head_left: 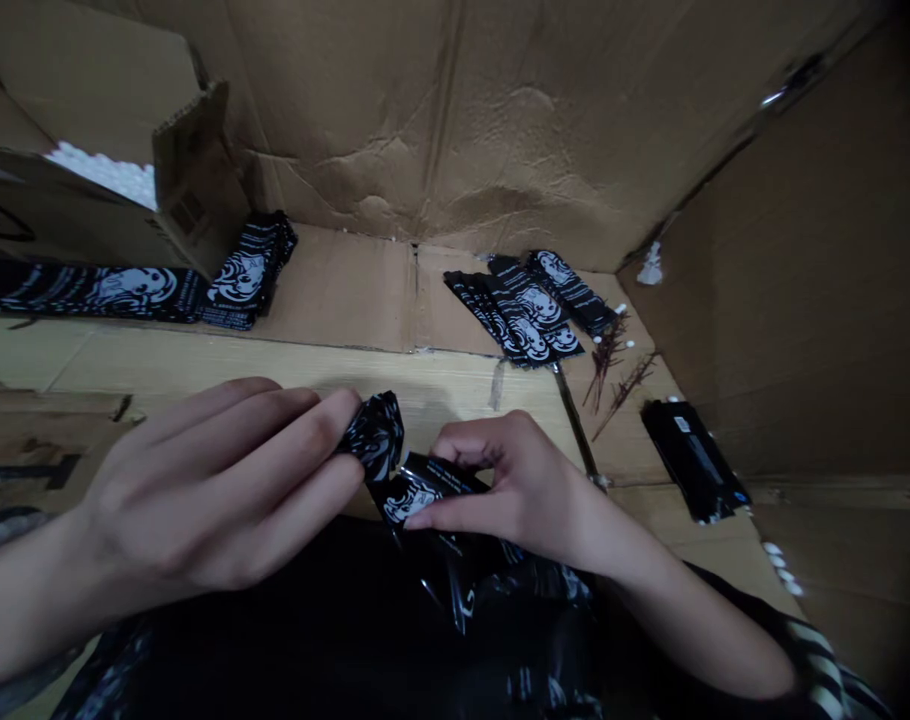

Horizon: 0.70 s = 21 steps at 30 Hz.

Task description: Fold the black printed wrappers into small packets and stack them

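While viewed from above in dim light, shows 2 bare hands meeting on 1 black foil sachet [406,490] printed with white swirls, held low and central, just above a dark lap. Pinches its crumpled upper end between the thumb and fingertips [327,415] of the left hand [222,490]. Clamps its lower end under the curled fingers of the right hand [522,490], index finger laid flat along the edge. Bends sharply in the middle, so possibly 2 sachets overlapping; cannot tell which.

Looks light, thin and soft, crinkling easily, with a film that is probably slippery. Best taken by the flat sealed ends rather than the middle.

Directly beneath, shows 1 heap of glossy black plastic film [395,620] spread across the lap. Farther out on the cardboard floor [335,290], counts about 5 matching sachets in a fan [526,305], 1 tight stack [249,270] too dense to count, and 1 overlapping row [87,288] along the left. To the right, adds 2 loose bunches of thin reddish sticks [612,370], 1 flat black packet [691,460] and scattered white foam beads [781,570]. At far left, includes 1 open carton [192,180] with white foam inside.
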Each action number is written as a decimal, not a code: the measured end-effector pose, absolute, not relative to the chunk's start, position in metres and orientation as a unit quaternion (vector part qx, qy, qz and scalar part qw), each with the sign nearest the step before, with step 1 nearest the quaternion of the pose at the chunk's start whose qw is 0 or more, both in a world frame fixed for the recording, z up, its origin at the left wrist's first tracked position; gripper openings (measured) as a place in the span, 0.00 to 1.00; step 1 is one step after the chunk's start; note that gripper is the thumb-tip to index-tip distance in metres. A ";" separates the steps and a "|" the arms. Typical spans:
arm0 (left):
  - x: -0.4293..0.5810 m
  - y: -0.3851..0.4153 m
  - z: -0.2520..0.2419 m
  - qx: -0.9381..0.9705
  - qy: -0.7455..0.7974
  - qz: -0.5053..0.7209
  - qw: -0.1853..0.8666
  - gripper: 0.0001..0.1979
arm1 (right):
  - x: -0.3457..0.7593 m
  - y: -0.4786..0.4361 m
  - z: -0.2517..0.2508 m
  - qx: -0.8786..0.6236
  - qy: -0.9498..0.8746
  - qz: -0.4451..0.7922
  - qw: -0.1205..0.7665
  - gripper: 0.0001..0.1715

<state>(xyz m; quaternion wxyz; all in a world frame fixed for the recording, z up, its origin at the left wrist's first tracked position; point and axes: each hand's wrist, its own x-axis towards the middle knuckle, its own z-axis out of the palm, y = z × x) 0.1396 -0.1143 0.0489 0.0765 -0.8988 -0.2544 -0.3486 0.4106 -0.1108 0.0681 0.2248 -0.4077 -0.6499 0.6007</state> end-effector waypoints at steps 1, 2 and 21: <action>0.141 -0.114 0.051 -0.909 -0.226 -0.320 0.142 0.06 | 0.410 -0.111 0.069 -0.409 -0.651 0.599 0.225 0.28; 0.141 -0.113 0.052 -0.913 -0.194 -0.287 0.214 0.07 | 0.409 -0.111 0.070 -0.410 -0.651 0.597 0.226 0.29; 0.114 -0.124 0.020 -0.926 -0.163 -0.263 0.216 0.23 | 0.408 -0.117 0.060 -0.413 -0.616 0.628 0.235 0.11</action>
